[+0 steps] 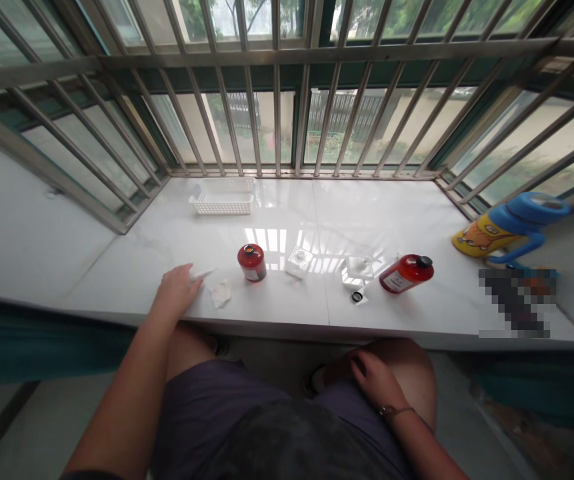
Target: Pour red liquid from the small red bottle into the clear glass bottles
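My left hand (177,292) is on the white sill at the left, its thumb and fingers around a thin, clear, pointed thing (203,273); its exact kind is too small to make out. Just right of that hand lies a crumpled white tissue (221,293). Beyond the tissue stands a red bottle (251,263) with an open neck and a pale label. My right hand (375,379) rests on my thigh below the sill edge, fingers loosely stretched and holding nothing. Two clear square glass bottles (299,262) (359,271) are at the middle of the sill.
A small black ring-like cap (357,297) lies on a white scrap. Right of it is a red bottle with a black cap (407,274). A white basket (223,205) sits near the window bars (277,113). A blue and yellow drinking bottle (511,225) is at the right.
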A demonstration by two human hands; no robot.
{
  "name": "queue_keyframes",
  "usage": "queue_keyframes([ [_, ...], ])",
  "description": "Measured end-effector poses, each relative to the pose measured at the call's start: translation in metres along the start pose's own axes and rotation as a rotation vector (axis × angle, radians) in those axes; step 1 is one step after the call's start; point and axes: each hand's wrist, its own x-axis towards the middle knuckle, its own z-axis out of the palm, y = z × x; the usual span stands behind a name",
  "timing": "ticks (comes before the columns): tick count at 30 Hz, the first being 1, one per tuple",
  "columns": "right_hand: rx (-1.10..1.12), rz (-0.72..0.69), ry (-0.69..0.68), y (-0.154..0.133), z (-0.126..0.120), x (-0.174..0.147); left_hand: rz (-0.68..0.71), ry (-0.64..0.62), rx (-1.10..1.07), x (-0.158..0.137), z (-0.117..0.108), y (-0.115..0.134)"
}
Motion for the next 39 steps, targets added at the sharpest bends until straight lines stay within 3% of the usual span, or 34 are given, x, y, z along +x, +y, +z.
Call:
queue_keyframes([
  [3, -0.004, 0.004, -0.009, -0.002, -0.001, 0.001, 0.021, -0.082, 0.013, 0.016, -0.001, -0.016],
  [7, -0.004, 0.000, -0.005, -0.006, -0.002, 0.001, -0.008, -0.022, -0.004, 0.015, -0.018, -0.013],
  [13, 0.012, -0.033, 0.015, -0.012, -0.006, 0.002, -0.189, 0.049, -0.163, -0.026, -0.079, 0.024],
  [17, 0.035, -0.083, 0.052, -0.033, -0.012, -0.001, -0.065, 0.033, -0.272, -0.057, -0.103, 0.065],
  [19, 0.058, -0.156, 0.104, -0.057, -0.019, -0.004, 0.086, 0.007, -0.285, -0.070, -0.100, 0.091],
  [23, 0.099, -0.469, 0.316, -0.131, -0.043, -0.005, 0.388, -0.103, -0.202, -0.094, -0.081, 0.152],
  [28, 0.043, -0.616, 0.341, -0.208, -0.067, 0.009, 0.596, -0.192, -0.125, -0.115, -0.065, 0.212],
  [32, 0.104, -0.680, 0.316, -0.224, -0.071, 0.023, 0.663, -0.142, -0.061, -0.116, -0.063, 0.231],
  [39, 0.264, -0.641, 0.275, -0.225, -0.080, 0.043, 0.628, -0.106, -0.080, -0.101, -0.068, 0.237],
])
